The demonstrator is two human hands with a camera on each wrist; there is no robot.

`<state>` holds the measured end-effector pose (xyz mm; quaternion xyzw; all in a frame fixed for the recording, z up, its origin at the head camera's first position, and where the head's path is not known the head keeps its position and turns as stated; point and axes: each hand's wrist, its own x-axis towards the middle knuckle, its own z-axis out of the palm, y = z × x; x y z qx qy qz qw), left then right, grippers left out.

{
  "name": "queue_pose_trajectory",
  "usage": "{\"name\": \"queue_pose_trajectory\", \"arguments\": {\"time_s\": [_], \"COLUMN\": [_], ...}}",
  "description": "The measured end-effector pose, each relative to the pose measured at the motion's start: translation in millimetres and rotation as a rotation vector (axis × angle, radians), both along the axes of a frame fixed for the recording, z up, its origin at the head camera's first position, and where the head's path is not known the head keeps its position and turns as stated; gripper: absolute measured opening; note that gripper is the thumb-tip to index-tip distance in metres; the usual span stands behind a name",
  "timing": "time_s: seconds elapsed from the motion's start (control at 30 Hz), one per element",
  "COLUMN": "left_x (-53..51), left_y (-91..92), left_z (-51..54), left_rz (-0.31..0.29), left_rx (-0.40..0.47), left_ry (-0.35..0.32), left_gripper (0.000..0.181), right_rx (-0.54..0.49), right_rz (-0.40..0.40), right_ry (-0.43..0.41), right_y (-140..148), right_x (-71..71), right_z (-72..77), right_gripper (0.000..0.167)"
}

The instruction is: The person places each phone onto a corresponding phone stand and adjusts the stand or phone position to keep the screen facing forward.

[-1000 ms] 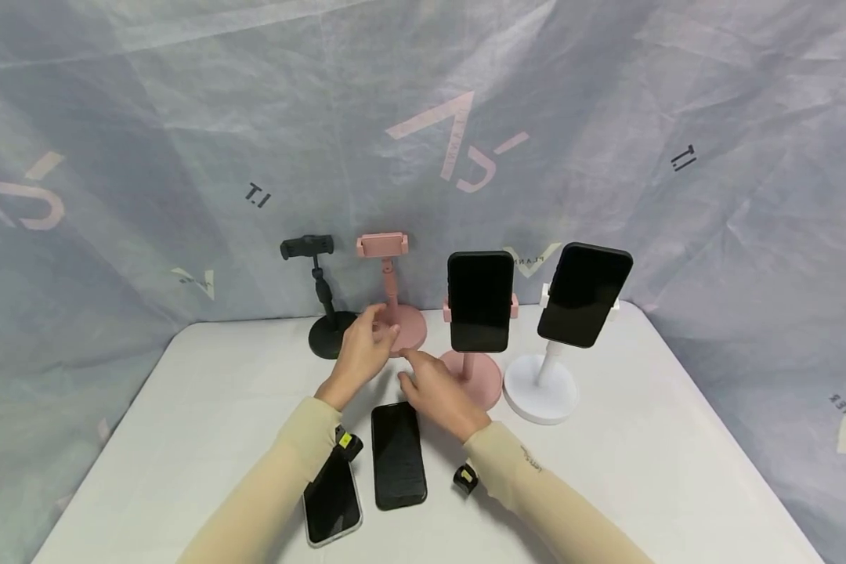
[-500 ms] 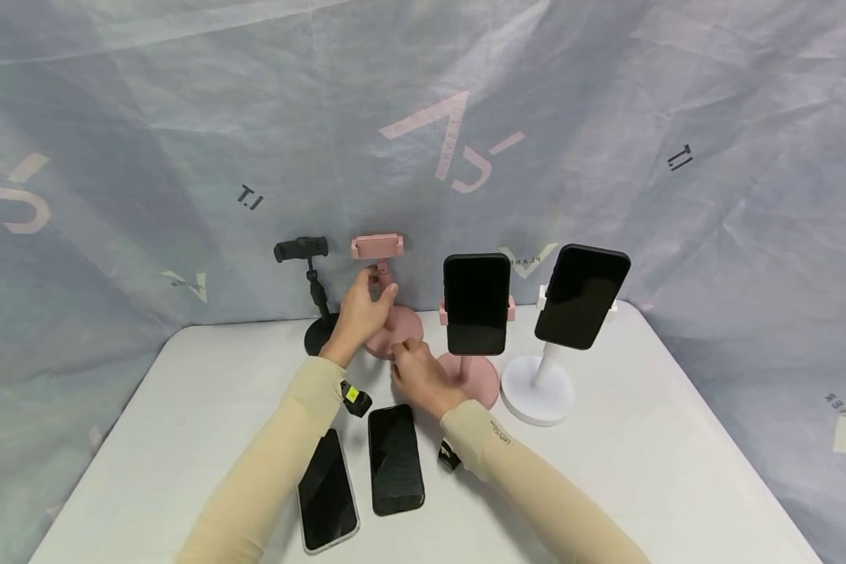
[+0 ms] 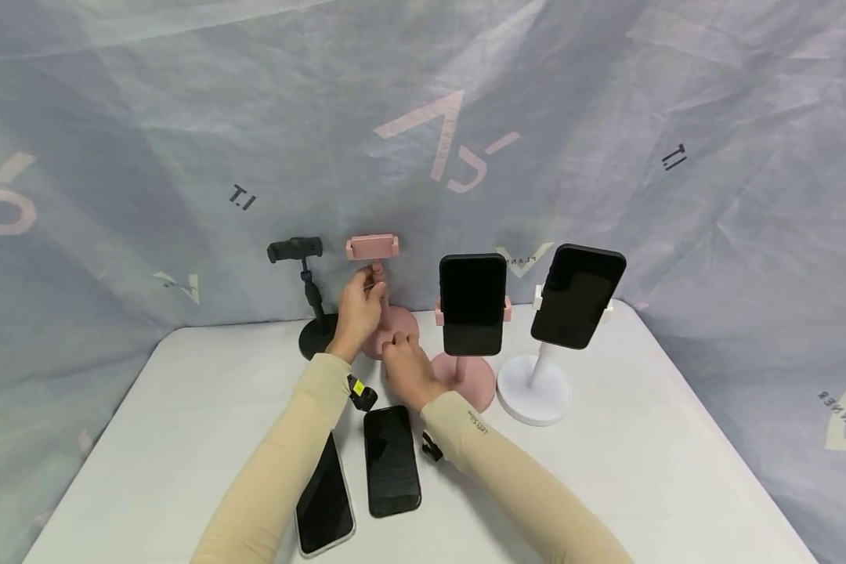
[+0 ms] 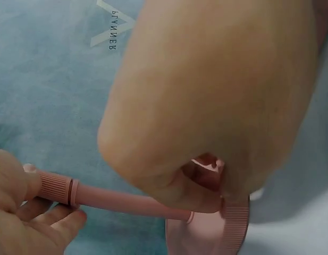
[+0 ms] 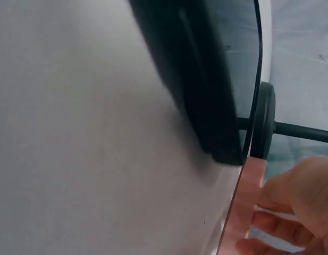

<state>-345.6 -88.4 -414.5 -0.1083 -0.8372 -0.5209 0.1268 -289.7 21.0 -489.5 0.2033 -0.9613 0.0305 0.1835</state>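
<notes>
A pink phone stand (image 3: 403, 323) stands at the back of the table, its clamp at the top holding nothing. My left hand (image 3: 359, 315) grips its pole just below the clamp; in the left wrist view, fingers and thumb close round the ribbed collar (image 4: 55, 187). My right hand (image 3: 407, 371) holds the front edge of the stand's round base, thumb and curled fingers on the rim, seen also in the right wrist view, where the base (image 5: 243, 204) shows edge-on. The pole's lower part is partly hidden by my left hand in the head view.
A black phone stand (image 3: 315, 296) is just left. To the right stand another pink stand (image 3: 475, 384) and a white stand (image 3: 536, 392), each bearing a black phone. Two phones lie in front: a black one (image 3: 392, 462) and a silver-edged one (image 3: 327, 505) partly under my left forearm.
My left hand has risen from beside the base to the pole and closed round it. My right hand has moved left and forward onto the base's rim.
</notes>
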Motion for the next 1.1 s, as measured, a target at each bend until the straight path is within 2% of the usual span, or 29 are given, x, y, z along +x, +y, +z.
{"name": "queue_pose_trajectory", "arguments": {"time_s": [0.17, 0.47, 0.77, 1.1], "left_x": [4.0, 17.2, 33.8, 51.8], "left_y": [-2.0, -6.2, -10.8, -15.4], "left_z": [1.2, 1.9, -0.9, -1.3], "left_rz": [0.015, 0.021, 0.06, 0.085], "left_rx": [-0.028, -0.047, -0.075, -0.099], "left_ry": [0.018, 0.037, 0.062, 0.085], "left_gripper": [0.035, 0.031, 0.027, 0.022], "right_rx": [-0.004, 0.0, -0.036, -0.026], "right_rz": [0.034, 0.103, 0.222, 0.297], "right_ry": [0.001, 0.107, 0.017, -0.005], "right_y": [1.3, 4.8, 11.4, 16.3], "right_x": [-0.5, 4.9, 20.5, 34.4], "right_z": [0.6, -4.0, -2.8, -3.2], "right_gripper": [0.012, 0.01, 0.018, 0.019]}}
